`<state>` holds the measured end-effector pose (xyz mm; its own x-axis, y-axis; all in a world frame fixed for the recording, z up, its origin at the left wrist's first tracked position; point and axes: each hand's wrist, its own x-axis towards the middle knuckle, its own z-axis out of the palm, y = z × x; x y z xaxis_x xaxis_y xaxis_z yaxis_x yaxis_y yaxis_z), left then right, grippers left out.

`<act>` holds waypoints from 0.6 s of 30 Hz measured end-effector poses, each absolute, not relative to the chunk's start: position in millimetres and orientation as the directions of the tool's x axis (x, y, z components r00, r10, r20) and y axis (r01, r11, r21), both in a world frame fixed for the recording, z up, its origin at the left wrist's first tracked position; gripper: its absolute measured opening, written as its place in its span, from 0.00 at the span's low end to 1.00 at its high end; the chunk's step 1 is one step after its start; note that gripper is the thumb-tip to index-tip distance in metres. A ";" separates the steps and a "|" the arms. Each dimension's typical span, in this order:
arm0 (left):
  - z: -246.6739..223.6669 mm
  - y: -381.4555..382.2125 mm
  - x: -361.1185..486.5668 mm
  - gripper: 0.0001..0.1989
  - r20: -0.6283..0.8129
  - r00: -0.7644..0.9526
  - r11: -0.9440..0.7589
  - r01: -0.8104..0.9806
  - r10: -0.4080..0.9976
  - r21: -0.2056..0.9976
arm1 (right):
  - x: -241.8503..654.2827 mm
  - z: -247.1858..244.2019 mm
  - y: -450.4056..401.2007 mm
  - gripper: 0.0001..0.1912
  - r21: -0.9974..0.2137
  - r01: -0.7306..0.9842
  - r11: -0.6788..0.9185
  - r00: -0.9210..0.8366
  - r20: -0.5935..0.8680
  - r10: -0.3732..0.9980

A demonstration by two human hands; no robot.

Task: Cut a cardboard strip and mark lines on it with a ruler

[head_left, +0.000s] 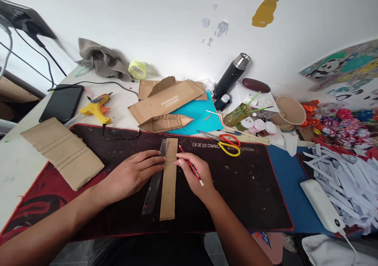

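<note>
A narrow cardboard strip (pixel 169 183) lies lengthwise on the dark desk mat (pixel 236 191). Along its left side rests a clear ruler (pixel 152 193), partly covered by my left hand (pixel 134 174). That hand lies flat with its fingers stretched out over the ruler, the fingertips at the strip's left edge. My right hand (pixel 197 173) is closed around a red and black pencil (pixel 192 166), its eraser end toward me and its tip pointing away. The thumb and a fingertip of this hand are at the strip's right edge.
Scissors (pixel 228 144), a boat-shaped cardboard piece (pixel 165 123) and a flat printed cardboard piece (pixel 168 100) lie beyond the strip. Left are a yellow glue gun (pixel 96 109) and a cardboard sheet (pixel 63 151). A black flask (pixel 232 75), paint jars (pixel 259 125) and paper strips (pixel 345 187) are right.
</note>
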<state>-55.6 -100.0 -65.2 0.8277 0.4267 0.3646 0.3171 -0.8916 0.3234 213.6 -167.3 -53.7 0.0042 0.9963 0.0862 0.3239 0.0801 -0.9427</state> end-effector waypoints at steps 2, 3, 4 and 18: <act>-65.8 -99.2 -55.9 0.25 0.365 0.837 -0.901 0.305 0.409 0.309 | 214.2 -52.5 -165.1 0.11 -0.947 0.313 0.071 -0.001 0.074 0.997; -66.0 -98.8 -55.7 0.25 0.366 0.842 -0.907 0.297 0.397 0.300 | 214.5 -52.0 -164.2 0.11 -0.947 0.314 0.068 -0.006 0.070 0.998; -66.3 -98.4 -55.2 0.26 0.370 0.845 -0.912 0.290 0.386 0.290 | 214.7 -51.5 -163.4 0.11 -0.946 0.317 0.066 -0.011 0.066 0.998; -65.3 -98.9 -48.1 0.25 0.361 0.858 -0.927 0.304 0.366 0.218 | 212.2 -54.9 -165.9 0.11 -0.936 0.342 0.080 0.006 0.087 0.996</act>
